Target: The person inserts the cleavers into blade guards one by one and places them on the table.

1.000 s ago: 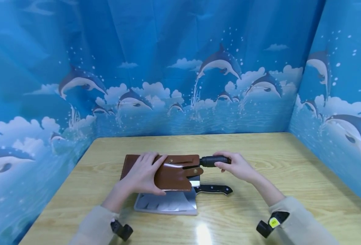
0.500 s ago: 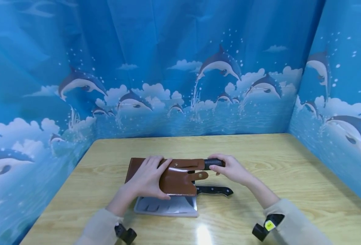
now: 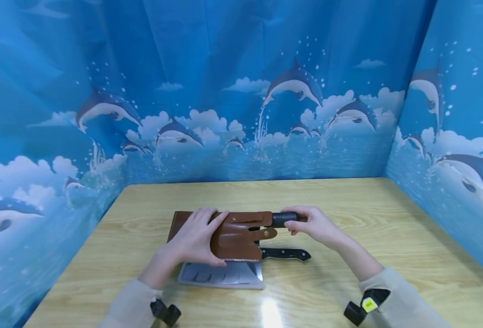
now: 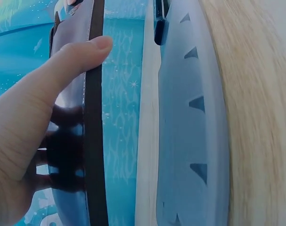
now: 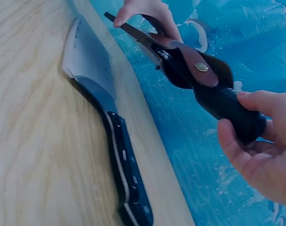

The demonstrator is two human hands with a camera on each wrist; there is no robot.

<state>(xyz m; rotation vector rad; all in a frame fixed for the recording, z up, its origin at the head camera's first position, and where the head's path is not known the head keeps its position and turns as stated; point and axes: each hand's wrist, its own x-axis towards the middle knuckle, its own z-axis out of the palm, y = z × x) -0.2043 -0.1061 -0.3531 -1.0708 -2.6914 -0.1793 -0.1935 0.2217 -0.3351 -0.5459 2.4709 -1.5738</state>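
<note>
My left hand [image 3: 195, 234] grips a brown leather knife sheath [image 3: 235, 243], its thumb along the near edge and its fingers over the far side. From the sheath's right end sticks out the black handle [image 3: 280, 219] of a knife whose blade is hidden inside. My right hand [image 3: 314, 225] pinches that handle near its end, between thumb and fingers in the right wrist view. A snap strap [image 5: 199, 66] with a metal stud hangs loose by the handle. Below the sheath lies a second knife with a riveted black handle [image 5: 128, 169], its broad blade in a translucent guard [image 4: 194, 117].
The wooden table [image 3: 348, 200] carries the second knife, which points left. Blue dolphin-print curtains [image 3: 225, 114] stand along the table's back and sides. Each wrist bears a small black camera, one of them by the left sleeve [image 3: 128, 305].
The sheath has shifted slightly right and towards me, and its mouth now sits up against the handle, covering the neck seen earlier. My right hand has moved a little left with the handle.
</note>
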